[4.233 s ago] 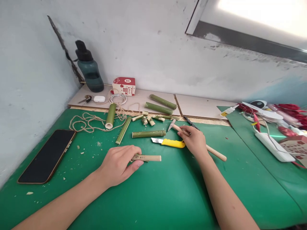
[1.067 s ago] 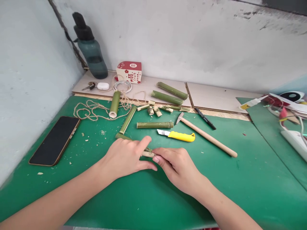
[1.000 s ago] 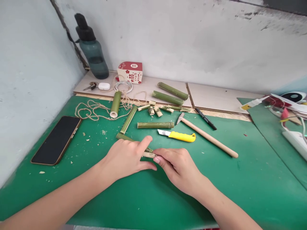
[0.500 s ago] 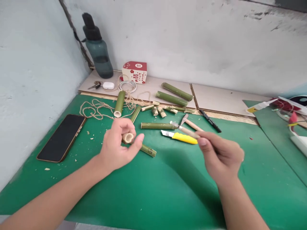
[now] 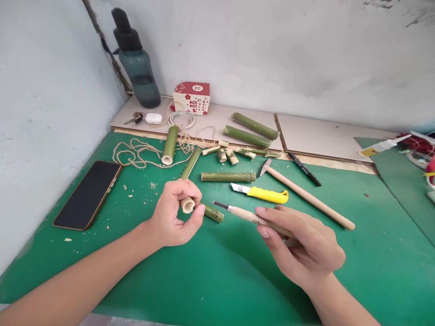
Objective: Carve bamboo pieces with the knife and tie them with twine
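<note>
My left hand (image 5: 178, 212) is closed around a short bamboo piece (image 5: 187, 205), its hollow pale end facing me. Between the thumb and fingers of my right hand (image 5: 302, 242) is a carving chisel (image 5: 249, 215) with a wooden handle. Its metal tip points left, a short gap from the bamboo piece. Just behind my left hand lies a green bamboo stick (image 5: 214, 214) with a dark mark near its end. A yellow utility knife (image 5: 267, 194) with its blade out and a wooden-handled hammer (image 5: 306, 192) lie beyond the chisel.
Bamboo offcuts (image 5: 232, 156), a bamboo length (image 5: 228, 177) and a black marker (image 5: 304, 169) lie toward the back. Twine (image 5: 136, 151) tangles near an upright bamboo tube (image 5: 170, 145). A phone (image 5: 87, 195) lies left. A bottle (image 5: 140, 77) and box (image 5: 192, 98) stand on the ledge.
My right hand has moved down and left, bringing the chisel from above the knife to near the bamboo piece. My left fingers have closed more around that piece. The view has shifted slightly.
</note>
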`<move>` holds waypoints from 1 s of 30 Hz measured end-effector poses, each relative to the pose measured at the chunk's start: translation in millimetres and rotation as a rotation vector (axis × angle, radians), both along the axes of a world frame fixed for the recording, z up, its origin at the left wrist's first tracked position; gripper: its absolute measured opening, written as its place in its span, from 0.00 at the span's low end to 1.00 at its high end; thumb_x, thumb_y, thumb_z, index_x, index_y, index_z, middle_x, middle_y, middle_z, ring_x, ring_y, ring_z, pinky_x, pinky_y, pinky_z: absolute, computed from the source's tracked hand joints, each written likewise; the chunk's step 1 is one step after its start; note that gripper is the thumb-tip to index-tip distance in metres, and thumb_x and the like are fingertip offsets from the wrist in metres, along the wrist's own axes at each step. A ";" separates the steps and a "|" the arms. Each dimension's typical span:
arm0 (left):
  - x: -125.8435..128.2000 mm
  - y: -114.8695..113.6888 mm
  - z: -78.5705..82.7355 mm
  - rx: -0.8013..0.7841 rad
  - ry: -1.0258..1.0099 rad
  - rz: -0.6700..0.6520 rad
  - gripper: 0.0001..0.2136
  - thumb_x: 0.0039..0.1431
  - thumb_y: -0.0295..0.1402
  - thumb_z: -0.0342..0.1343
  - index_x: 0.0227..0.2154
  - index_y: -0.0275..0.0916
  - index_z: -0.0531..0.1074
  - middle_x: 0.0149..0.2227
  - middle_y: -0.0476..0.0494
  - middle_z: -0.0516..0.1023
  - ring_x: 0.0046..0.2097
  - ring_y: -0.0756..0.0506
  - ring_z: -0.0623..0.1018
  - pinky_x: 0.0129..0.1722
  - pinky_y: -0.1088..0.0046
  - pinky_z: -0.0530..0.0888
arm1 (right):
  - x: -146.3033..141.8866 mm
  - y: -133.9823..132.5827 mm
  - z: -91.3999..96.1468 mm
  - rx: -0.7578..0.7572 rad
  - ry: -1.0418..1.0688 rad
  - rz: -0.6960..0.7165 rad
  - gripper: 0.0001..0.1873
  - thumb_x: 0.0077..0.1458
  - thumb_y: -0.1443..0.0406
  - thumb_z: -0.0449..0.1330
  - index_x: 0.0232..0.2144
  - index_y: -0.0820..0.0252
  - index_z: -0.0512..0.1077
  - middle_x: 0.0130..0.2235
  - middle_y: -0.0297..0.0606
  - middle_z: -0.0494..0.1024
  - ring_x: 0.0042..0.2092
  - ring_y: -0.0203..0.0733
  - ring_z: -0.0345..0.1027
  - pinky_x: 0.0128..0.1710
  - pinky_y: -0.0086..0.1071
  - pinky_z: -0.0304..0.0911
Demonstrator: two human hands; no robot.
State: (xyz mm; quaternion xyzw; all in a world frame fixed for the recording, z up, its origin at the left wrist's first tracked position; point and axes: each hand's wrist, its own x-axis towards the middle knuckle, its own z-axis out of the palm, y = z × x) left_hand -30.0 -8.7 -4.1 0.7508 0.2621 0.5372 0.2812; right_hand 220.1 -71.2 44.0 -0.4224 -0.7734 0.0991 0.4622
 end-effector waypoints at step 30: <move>-0.8 0.2 -0.4 0.146 0.570 -0.056 0.14 0.67 0.40 0.60 0.47 0.41 0.63 0.32 0.51 0.72 0.31 0.48 0.71 0.34 0.69 0.65 | -18.1 -6.7 -7.1 -0.172 -0.001 0.066 0.07 0.65 0.70 0.63 0.44 0.56 0.74 0.34 0.32 0.85 0.26 0.31 0.74 0.27 0.26 0.65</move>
